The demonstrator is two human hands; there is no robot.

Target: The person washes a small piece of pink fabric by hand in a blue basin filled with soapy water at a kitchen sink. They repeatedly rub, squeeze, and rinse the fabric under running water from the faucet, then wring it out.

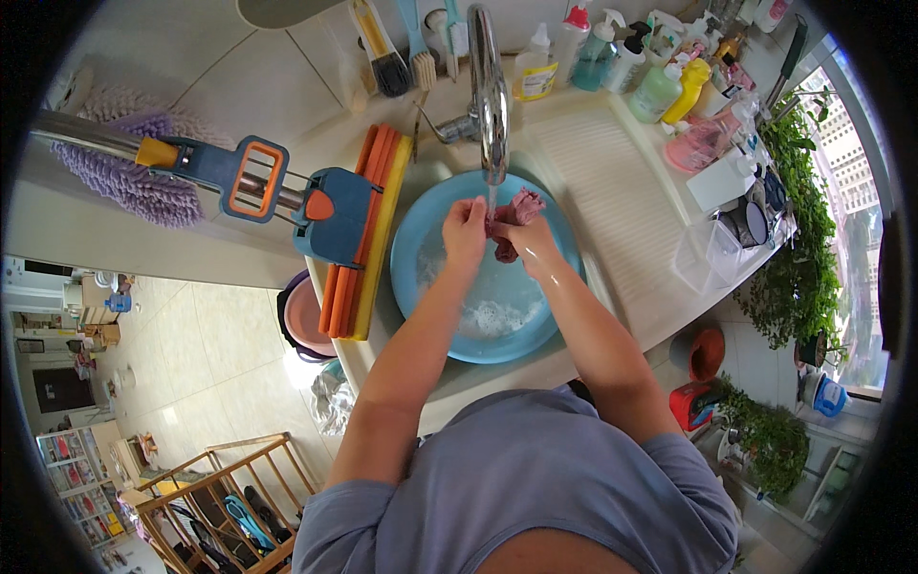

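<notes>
A wet, dusty-pink cloth (527, 206) is bunched under the thin stream from the chrome faucet (493, 100). My right hand (525, 240) grips it, with parts of the cloth sticking out above and below the fingers. Close beside it, my left hand (466, 231) has its fingers bent together at the cloth's left edge; whether it pinches the cloth is hard to tell. Both hands are over a round light-blue plastic basin (409, 287) in the sink, which holds cloudy water with white suds (498, 318).
A sponge mop head (351, 229) leans over the sink's left edge. Brushes (423, 64) stand behind the faucet. Several pump bottles (656, 90) line the back right, beyond the ribbed drainboard (609, 186). A clear plastic container (708, 256) sits at the right edge.
</notes>
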